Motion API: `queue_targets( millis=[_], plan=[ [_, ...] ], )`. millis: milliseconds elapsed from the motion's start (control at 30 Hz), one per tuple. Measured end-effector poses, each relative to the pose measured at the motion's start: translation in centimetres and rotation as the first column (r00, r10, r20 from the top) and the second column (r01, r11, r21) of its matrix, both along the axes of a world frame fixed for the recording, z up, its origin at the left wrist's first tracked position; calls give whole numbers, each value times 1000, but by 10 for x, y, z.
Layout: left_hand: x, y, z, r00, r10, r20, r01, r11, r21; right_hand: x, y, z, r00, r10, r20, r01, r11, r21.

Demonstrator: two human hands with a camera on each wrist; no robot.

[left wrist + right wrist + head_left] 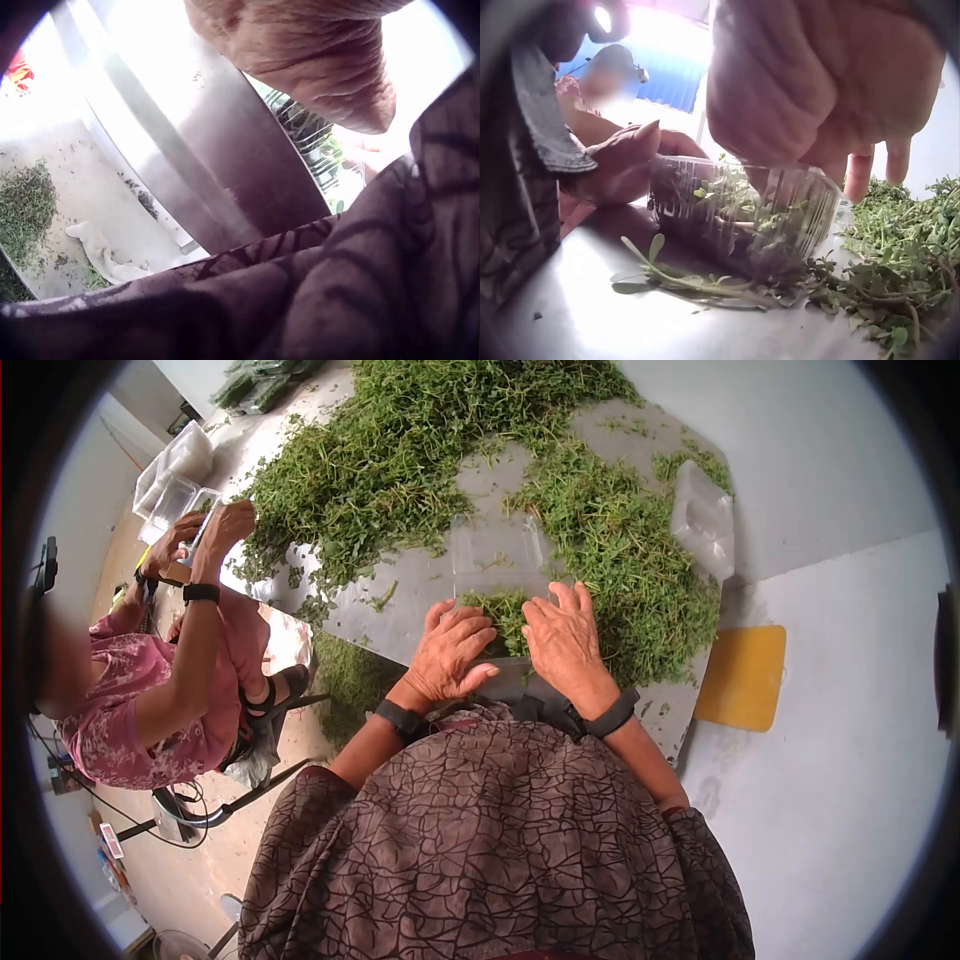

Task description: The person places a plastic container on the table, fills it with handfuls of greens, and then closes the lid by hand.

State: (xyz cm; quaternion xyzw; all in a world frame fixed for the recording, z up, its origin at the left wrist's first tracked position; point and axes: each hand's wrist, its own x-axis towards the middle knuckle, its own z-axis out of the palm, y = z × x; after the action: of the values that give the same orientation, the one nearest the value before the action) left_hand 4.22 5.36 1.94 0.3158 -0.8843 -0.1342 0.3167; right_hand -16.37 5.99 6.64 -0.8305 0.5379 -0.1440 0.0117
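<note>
A clear plastic box [742, 217] of leafy green sprigs [503, 607] stands at the near table edge, its sprigs partly hidden by the hands. My left hand [450, 650] lies at the box's left side, fingers over the sprigs and thumb extended toward the near rim. From the right, my right hand [562, 635] reaches over the box and presses into the sprigs. In the right wrist view, some of its fingers go down inside while others hang past the rim. Beyond the hands, a clear plastic panel [497, 550] lies flat with a few bits of green on it.
Loose greens [420, 460] heap across the metal table [375, 610], also right beside my right hand. Clear containers [702, 520] lie at the right edge; more containers [180, 465] stack at left. Another person [170, 690] sits at left. A yellow seat [745, 678] stands right.
</note>
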Motion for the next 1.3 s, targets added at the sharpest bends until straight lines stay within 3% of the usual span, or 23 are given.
queue_targets(
  millis=[267,433,633,700,767,967,1133,1300],
  plan=[
    [2,3,-7,993,61,-104,-64,998,-23,3,-6,11,979,46,197,-39,999,-38],
    [0,0,-5,999,35,5,-35,999,33,7,-5,-3,994,83,67,-87,995,54],
    [0,3,-8,998,58,-31,-58,998,7,-6,-5,8,990,76,118,-85,994,71],
    [-1,1,-9,995,79,-60,-79,997,-7,-17,-5,11,968,65,242,-46,995,-83],
    [0,2,-9,983,140,-119,-142,990,-8,-37,-9,18,974,41,225,-24,997,-80],
    [1,2,-13,977,182,-115,-182,983,6,-106,-21,27,918,-386,92,395,911,-121],
    [0,3,-14,966,234,-108,-234,972,21,-141,-32,16,853,-520,39,521,853,-22],
    [-1,3,-14,957,275,-96,-275,961,15,-148,-42,1,877,-481,2,479,873,-87]
  ],
)
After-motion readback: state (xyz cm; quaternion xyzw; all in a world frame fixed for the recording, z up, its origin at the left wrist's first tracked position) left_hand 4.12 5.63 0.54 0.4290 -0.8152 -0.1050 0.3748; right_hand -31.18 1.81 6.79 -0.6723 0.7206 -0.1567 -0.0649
